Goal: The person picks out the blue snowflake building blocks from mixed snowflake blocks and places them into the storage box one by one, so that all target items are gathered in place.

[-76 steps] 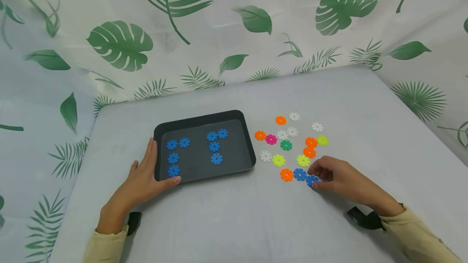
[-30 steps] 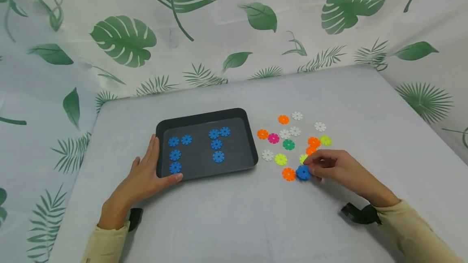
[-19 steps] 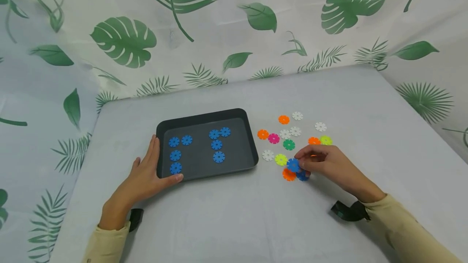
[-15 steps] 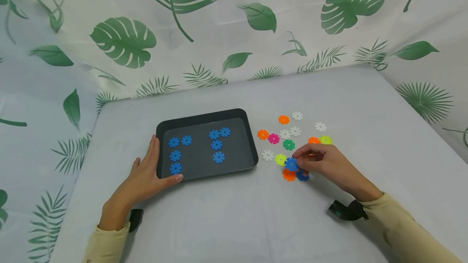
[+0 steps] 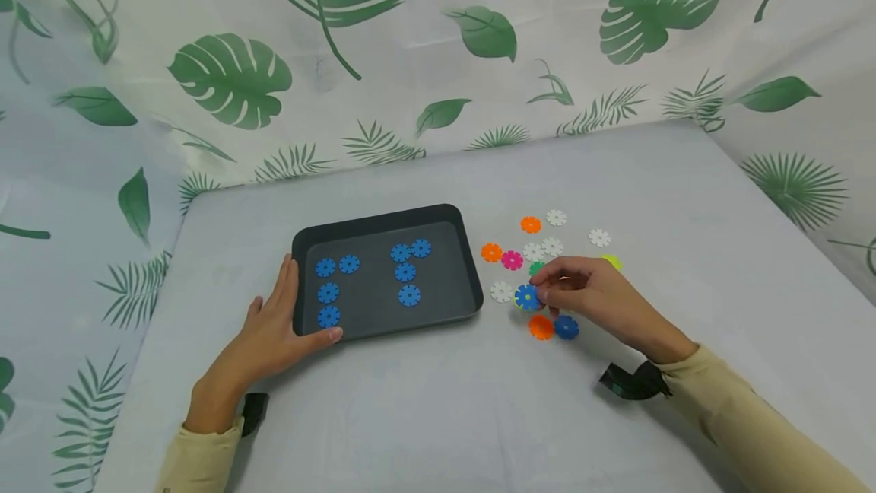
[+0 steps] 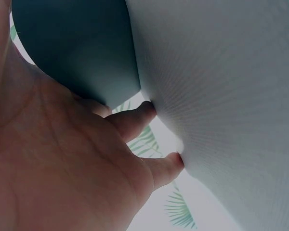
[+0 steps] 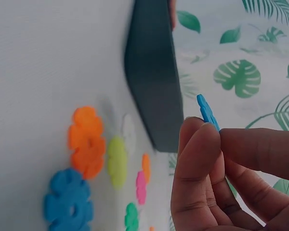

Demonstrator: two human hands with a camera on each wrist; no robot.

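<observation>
A blue notched plastic disc (image 5: 525, 297) is pinched between the thumb and fingers of my right hand (image 5: 588, 291), raised above the table. In the right wrist view the pinched disc (image 7: 207, 111) shows edge-on. Below it in the head view are an orange disc (image 5: 541, 328) and another blue disc (image 5: 566, 327) on the table. My left hand (image 5: 270, 333) rests against the near left corner of the dark grey tray (image 5: 369, 322), fingers straight along its left side, thumb at the front rim. Inside the tray, several blue discs (image 5: 405, 272) lie in two groups, each a short column with one disc off to the right.
Loose discs lie right of the tray: white (image 5: 501, 292), pink (image 5: 512, 260), orange (image 5: 491, 252) and green (image 5: 536, 269), with more behind. My right hand covers some of them. A leaf-printed cloth (image 5: 411, 52) hangs behind the white table (image 5: 411, 417).
My right hand has picked up a blue disc from the table's right side and carried it left and up, uncovering the other blue disc. My left hand has stayed at the tray.
</observation>
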